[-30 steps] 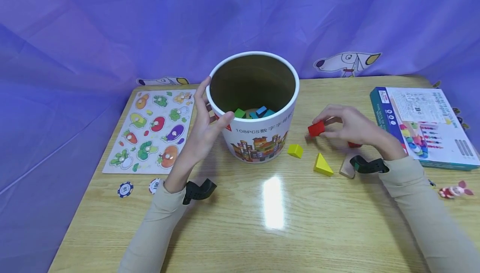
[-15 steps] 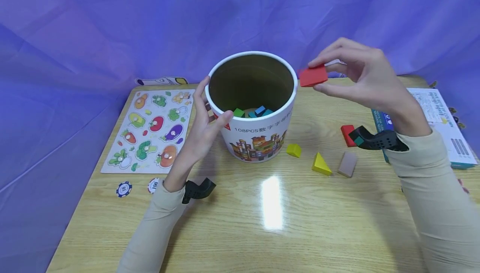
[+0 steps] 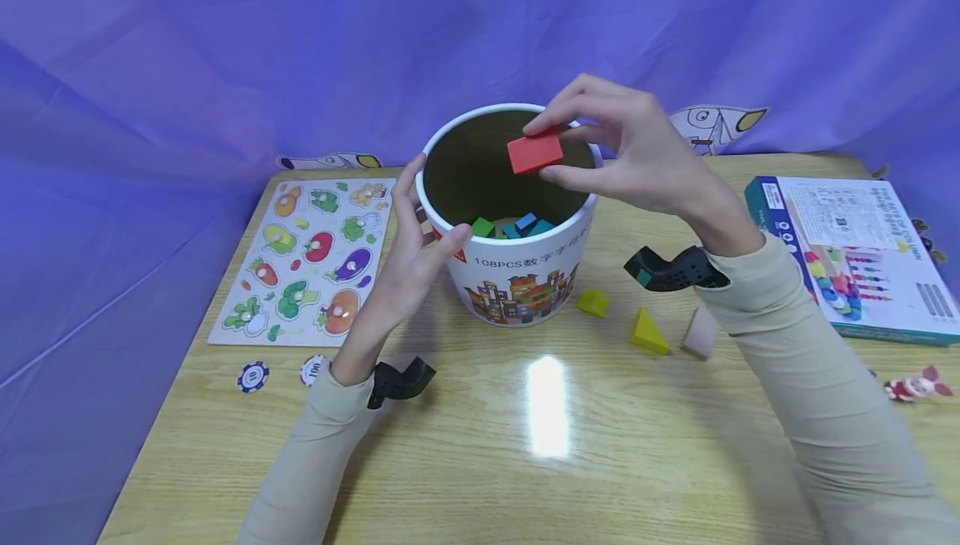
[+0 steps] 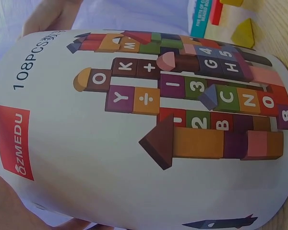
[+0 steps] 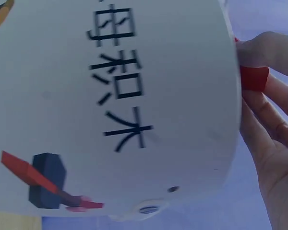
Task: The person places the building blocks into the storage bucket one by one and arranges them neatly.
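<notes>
A white bucket (image 3: 480, 282) printed with block buildings stands upright on the table. My left hand (image 3: 405, 270) grips its left side, fingers along the wall up to the rim and thumb at the front. Inside lie several green and blue blocks (image 3: 527, 221). My right hand (image 3: 637, 141) pinches a red rectangular block (image 3: 535, 153) between thumb and fingers over the bucket's mouth. In the right wrist view the bucket wall partly covers the red block (image 5: 255, 79). Right of the bucket lie a yellow block (image 3: 593, 303), a yellow triangular block (image 3: 648, 333) and a plain wooden block (image 3: 701, 332).
A vegetable peg puzzle board (image 3: 247, 287) lies at the left, with two poker chips (image 3: 253, 377) in front of it. A boxed toy set (image 3: 862, 257) and a small pig figure (image 3: 917, 387) are at the right. A purple cloth (image 3: 480, 20) hangs behind.
My right hand has lifted the red block off the table and carried it left to above the bucket's opening. My left hand keeps its hold on the bucket.
</notes>
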### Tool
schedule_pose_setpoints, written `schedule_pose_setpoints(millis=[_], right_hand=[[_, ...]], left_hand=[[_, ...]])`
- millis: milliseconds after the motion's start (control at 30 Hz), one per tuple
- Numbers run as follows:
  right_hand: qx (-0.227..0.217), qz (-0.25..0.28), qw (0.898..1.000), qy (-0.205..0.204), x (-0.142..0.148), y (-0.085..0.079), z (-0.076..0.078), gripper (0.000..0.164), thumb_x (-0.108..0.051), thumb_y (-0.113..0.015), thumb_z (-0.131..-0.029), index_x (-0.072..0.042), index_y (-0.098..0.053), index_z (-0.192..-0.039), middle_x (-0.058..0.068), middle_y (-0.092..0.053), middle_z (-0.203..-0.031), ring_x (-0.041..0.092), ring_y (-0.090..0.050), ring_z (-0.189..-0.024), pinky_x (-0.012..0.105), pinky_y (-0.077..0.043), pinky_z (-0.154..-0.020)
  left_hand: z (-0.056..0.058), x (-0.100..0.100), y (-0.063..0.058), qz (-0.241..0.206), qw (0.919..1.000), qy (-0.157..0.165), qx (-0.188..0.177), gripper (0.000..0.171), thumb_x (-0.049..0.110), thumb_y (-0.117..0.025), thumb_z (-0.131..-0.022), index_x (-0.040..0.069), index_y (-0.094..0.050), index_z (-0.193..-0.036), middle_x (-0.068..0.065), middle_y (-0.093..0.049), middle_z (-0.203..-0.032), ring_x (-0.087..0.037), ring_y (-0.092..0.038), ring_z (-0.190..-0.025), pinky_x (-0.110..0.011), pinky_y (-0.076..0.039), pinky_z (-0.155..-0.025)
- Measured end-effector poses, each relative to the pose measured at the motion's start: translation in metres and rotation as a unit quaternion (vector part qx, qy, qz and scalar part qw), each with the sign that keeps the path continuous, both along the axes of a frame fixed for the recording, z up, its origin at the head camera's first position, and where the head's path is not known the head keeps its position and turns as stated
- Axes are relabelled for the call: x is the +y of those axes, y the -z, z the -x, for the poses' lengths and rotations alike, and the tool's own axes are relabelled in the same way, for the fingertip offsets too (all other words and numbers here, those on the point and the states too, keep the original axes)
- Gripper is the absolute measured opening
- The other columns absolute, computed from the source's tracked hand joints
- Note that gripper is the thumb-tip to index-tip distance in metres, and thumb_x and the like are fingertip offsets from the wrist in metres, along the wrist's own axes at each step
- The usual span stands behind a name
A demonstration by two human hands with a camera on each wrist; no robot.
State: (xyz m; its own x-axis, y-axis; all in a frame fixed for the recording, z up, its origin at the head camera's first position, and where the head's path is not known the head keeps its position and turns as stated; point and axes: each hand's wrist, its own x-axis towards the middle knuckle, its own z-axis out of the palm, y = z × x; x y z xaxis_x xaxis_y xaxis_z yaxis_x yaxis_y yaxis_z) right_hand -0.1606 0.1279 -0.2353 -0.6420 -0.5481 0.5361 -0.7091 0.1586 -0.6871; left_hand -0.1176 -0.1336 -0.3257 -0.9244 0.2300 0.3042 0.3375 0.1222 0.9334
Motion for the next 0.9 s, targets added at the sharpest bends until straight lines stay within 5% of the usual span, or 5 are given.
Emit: schedule_pose_setpoints(millis=[433,633,833,900], right_hand=[[-0.008,0.019,1.000,-0.014,0.014,0.009,-0.005,0.038,0.017,-0.071,-0.076,0.003,-0.068,-0.112,0.011,-0.060,-0.111,0.021,-0.065,-0.099,0.027,-0.053,-0.093],[-0.005,0.040,0.999,0.013,0.049,0.024,-0.016,0.041,0.025,-0.068,-0.073,0.009,-0.066,-0.110,0.015,-0.059,-0.110,0.022,-0.061,-0.101,0.025,-0.052,-0.092],[-0.045,0.132,0.989,0.044,0.088,0.044,-0.033,0.035,0.030,-0.063,-0.072,0.020,-0.062,-0.105,0.020,-0.060,-0.107,0.026,-0.060,-0.099,0.027,-0.053,-0.090],[-0.057,0.102,0.992,0.053,0.098,0.052,-0.038,0.037,0.029,-0.064,-0.073,0.017,-0.062,-0.107,0.018,-0.061,-0.108,0.023,-0.063,-0.098,0.024,-0.053,-0.090]], left_hand=[[-0.001,0.001,0.001,0.003,1.0000,-0.001,-0.001,0.102,0.072,-0.064,-0.077,0.038,-0.004,-0.151,-0.016,-0.022,-0.154,-0.045,-0.038,-0.134,-0.063,-0.042,-0.099],[0.000,0.003,0.003,0.007,1.0000,0.004,0.000,0.101,0.069,-0.065,-0.078,0.037,-0.004,-0.152,-0.017,-0.022,-0.154,-0.046,-0.040,-0.133,-0.062,-0.040,-0.100],[0.002,0.003,0.003,0.014,0.9999,0.006,-0.001,0.100,0.069,-0.064,-0.079,0.037,-0.004,-0.152,-0.018,-0.021,-0.153,-0.042,-0.039,-0.134,-0.063,-0.038,-0.100],[0.003,0.004,0.002,0.013,0.9999,0.006,-0.001,0.100,0.069,-0.064,-0.079,0.037,-0.004,-0.152,-0.019,-0.021,-0.153,-0.040,-0.040,-0.133,-0.063,-0.039,-0.100]])
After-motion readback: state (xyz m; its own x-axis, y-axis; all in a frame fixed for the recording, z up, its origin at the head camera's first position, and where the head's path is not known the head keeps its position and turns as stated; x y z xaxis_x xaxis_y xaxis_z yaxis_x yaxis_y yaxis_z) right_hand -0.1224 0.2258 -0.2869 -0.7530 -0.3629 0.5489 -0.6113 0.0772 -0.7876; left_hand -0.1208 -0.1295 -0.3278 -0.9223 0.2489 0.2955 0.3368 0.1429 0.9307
